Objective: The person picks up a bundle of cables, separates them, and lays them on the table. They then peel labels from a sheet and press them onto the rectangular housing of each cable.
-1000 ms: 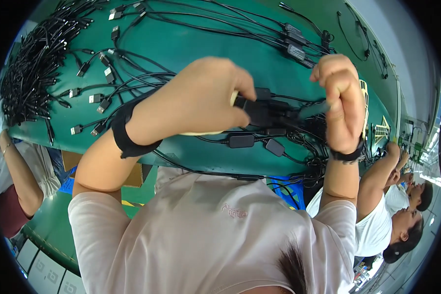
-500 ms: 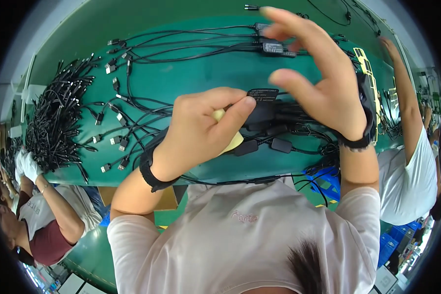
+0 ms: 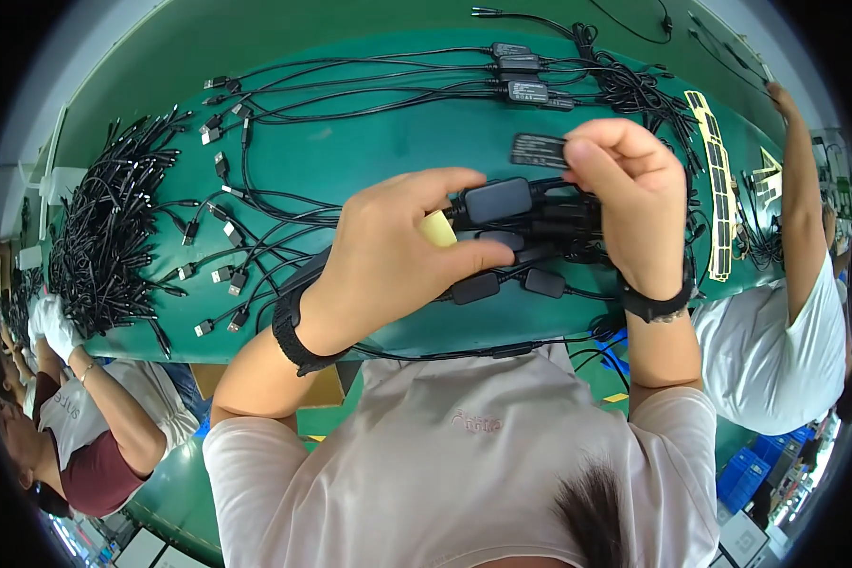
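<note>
**Black adapter box held over green bench**

Small black adapter box, rectangular with rounded corners and a matte top, cable running off each end, held just above the green table. Pinched between thumb and fingers of left hand, a yellowish pad tucked behind the fingertips. Right hand closed on a thin black label at its fingertips, just above the box. Underneath, more black boxes and tangled leads, partly hidden by both hands. Further left, loose black cables fanned out; a dense cable heap at the far left edge. Co-workers' arms on both sides.
</note>
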The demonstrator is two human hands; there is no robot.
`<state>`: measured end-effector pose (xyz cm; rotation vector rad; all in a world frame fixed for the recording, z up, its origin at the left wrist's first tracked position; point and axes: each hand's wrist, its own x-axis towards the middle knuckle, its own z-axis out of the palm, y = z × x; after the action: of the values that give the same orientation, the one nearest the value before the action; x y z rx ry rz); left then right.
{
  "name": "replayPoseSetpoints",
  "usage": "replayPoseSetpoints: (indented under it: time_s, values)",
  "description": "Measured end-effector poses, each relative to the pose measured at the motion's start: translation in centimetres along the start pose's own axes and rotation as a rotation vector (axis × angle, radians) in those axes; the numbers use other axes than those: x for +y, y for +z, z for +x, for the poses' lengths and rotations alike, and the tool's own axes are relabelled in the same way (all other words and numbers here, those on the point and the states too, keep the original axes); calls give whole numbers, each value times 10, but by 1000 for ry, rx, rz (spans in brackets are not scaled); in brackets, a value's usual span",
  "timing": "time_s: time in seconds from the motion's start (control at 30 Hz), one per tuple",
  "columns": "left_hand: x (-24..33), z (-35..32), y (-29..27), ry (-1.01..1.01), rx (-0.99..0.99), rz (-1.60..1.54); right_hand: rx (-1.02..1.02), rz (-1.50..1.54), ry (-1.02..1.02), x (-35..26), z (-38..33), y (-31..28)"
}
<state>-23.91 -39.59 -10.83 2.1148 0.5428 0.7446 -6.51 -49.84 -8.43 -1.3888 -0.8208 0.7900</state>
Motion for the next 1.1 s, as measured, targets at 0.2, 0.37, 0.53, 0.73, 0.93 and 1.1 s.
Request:
replayPoseSetpoints:
  time_s: [0.2,0.37,0.53,0.73,0.93,1.1]
  values:
    - [-12,-1,4,134,34,78,-70,-84,142,-6,-20,6]
    - [-10,-2,4,140,26,115,-78,-116,208,0,-15,7]
    - [-11,-4,7,157,50,104,-109,-26,233,5,-13,3]
    - [-12,-6,10,165,86,92,-101,-22,171,8,-16,5]
    - [-14,-7,11,174,85,93,-75,-42,186,8,-16,9]
    - [-14,-6,11,176,93,99,-80,-48,197,8,-15,9]
